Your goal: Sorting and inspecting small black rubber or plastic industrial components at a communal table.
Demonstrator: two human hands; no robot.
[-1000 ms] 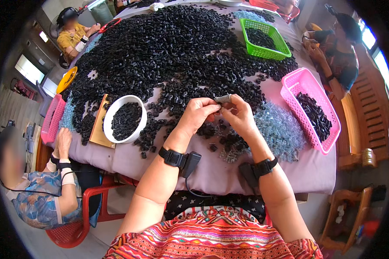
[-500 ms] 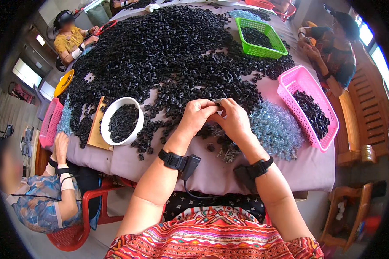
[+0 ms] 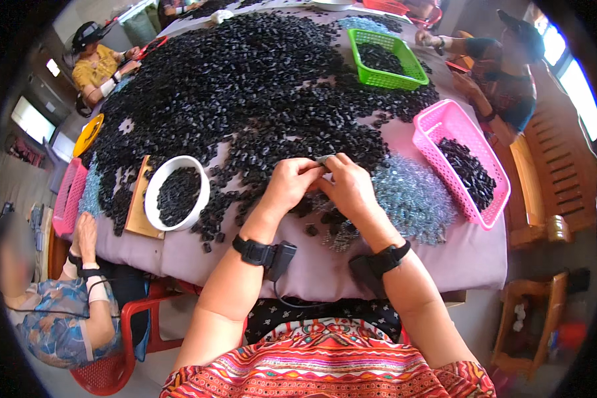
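Observation:
My left hand (image 3: 289,184) and my right hand (image 3: 349,188) meet above the near edge of a wide heap of small black plastic pieces (image 3: 239,79). Thumbs and fingertips of both are pinched together, almost touching. A tiny greyish piece (image 3: 323,159) shows at the right fingertips; its kind is too small to tell. Whatever the left fingers grip is hidden. Beside my right hand spreads a pile of small clear bluish pieces (image 3: 414,199), partly covered by that hand.
A white bowl (image 3: 150,199) of black pieces stands left, next to a wooden board (image 3: 136,205). Pink (image 3: 431,156) and green (image 3: 404,81) baskets with black pieces stand right. Another pink basket (image 3: 69,199) and a yellow plate (image 3: 88,136) lie far left. Several people sit around the table.
My hands stay pinched together, with only slight finger movement. The whole view has shifted a little. At the right, another person's hands have moved apart, one reaching toward the far side.

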